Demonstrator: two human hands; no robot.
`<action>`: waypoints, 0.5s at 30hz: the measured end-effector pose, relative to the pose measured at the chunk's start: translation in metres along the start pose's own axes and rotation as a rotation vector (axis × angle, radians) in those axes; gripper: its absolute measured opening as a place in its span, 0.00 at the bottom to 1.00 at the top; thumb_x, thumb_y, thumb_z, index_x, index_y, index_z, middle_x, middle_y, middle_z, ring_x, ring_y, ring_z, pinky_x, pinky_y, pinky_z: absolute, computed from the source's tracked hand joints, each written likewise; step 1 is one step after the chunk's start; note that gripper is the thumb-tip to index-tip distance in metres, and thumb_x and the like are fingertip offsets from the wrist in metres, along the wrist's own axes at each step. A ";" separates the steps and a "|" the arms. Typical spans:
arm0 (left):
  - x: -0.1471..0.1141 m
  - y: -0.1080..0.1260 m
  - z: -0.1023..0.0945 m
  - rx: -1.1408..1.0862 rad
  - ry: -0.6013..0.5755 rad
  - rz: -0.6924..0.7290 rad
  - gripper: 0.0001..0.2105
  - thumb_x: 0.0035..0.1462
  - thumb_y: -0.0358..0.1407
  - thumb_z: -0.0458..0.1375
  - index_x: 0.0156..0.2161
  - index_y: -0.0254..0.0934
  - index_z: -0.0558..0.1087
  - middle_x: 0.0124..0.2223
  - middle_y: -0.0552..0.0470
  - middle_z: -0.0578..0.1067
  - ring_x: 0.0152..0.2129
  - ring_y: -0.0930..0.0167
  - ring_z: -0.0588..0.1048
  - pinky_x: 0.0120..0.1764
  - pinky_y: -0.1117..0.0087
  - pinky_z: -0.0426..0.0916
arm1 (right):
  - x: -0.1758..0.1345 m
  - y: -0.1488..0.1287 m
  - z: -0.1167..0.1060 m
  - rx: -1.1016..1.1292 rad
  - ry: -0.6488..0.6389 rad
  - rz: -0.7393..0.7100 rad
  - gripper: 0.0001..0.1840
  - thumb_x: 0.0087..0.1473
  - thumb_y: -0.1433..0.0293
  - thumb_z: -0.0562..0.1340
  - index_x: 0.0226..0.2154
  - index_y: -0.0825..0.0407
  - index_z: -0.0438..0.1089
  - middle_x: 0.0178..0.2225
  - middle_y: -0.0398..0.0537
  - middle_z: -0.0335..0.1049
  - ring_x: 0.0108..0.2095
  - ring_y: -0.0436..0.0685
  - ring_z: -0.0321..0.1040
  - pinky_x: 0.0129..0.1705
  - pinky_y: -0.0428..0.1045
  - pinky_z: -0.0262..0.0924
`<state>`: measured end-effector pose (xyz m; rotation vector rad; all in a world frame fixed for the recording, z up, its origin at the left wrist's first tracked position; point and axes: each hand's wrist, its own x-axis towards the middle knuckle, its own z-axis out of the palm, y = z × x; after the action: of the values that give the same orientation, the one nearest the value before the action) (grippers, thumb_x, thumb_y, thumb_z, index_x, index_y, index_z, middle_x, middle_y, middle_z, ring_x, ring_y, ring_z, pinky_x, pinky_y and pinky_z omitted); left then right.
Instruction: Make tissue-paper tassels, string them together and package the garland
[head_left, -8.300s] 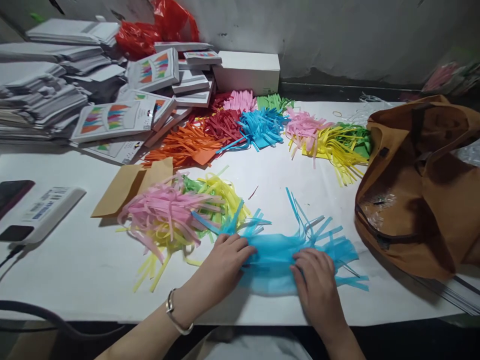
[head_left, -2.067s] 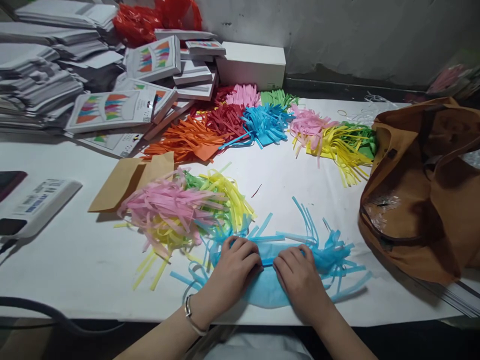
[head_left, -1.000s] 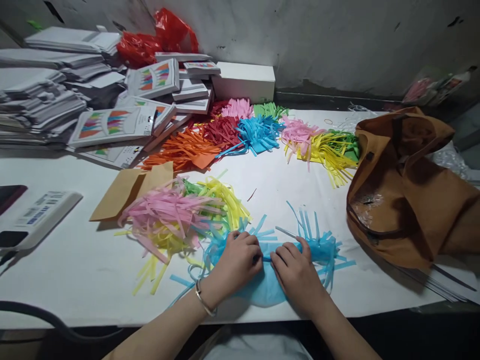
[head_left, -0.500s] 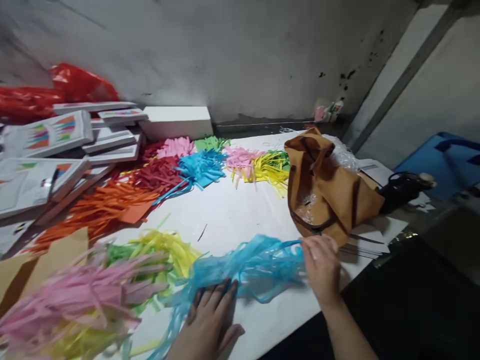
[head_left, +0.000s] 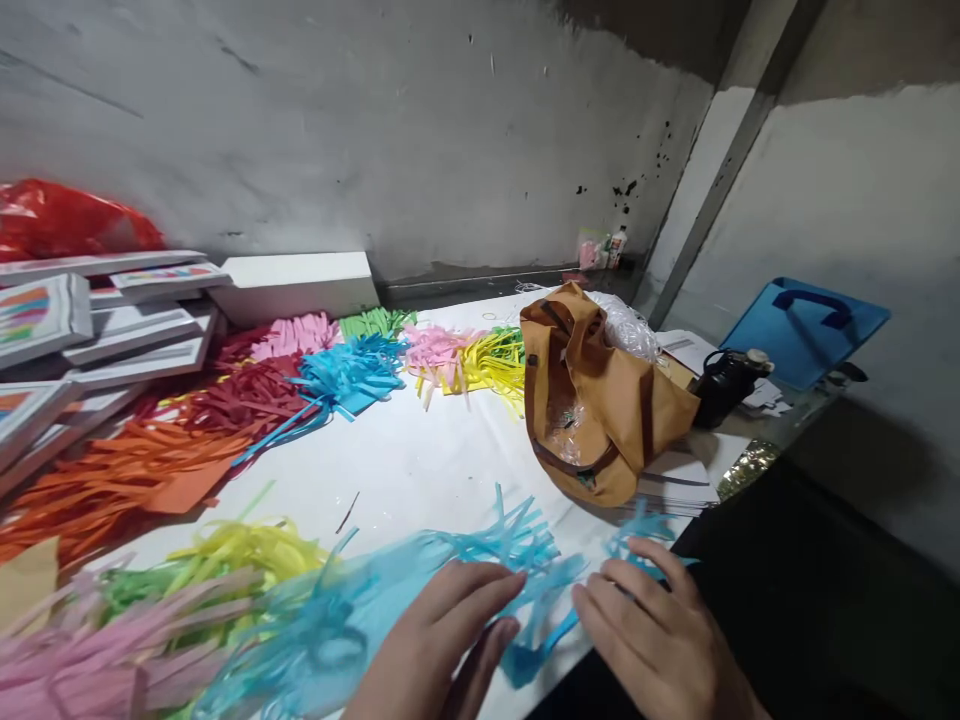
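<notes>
A sheet of light blue tissue paper with fringed ends [head_left: 405,585] lies across the front of the white table. My left hand [head_left: 442,635] rests over its middle, fingers bent forward and the thumb apart from them. To the right, my right hand [head_left: 649,620] hovers over or touches the loose blue strips [head_left: 544,600], its fingers spread and slightly curled. Neither hand visibly grips the paper, though the strips under the right fingertips are partly hidden. Left of my hands, pink fringed paper [head_left: 142,640] overlaps yellow fringed paper [head_left: 255,550].
A brown cloth bag [head_left: 615,400] stands at the right, with a black bottle-like object [head_left: 724,385] beyond it. Orange fringe [head_left: 127,475], dark red fringe [head_left: 247,395] and bright blue fringe [head_left: 352,370] lie farther back. White boxes [head_left: 142,330] are stacked at the left.
My right hand has let go of the blue strips it held out to the right, and its fingers are now spread. The left hand has come closer to it. The view has turned rightward.
</notes>
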<state>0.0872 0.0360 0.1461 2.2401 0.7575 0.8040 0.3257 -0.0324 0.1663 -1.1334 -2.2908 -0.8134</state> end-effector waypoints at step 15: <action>0.039 -0.010 0.043 -0.900 -0.015 -0.543 0.19 0.43 0.50 0.72 0.23 0.34 0.76 0.30 0.51 0.73 0.29 0.70 0.70 0.34 0.71 0.63 | -0.010 -0.028 0.062 0.743 0.331 0.481 0.14 0.67 0.71 0.53 0.47 0.53 0.72 0.32 0.50 0.73 0.33 0.56 0.73 0.38 0.53 0.71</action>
<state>0.1393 0.0536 0.1257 1.1662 0.7430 0.6624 0.3002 -0.0092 0.1067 -1.0185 -1.6907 0.0514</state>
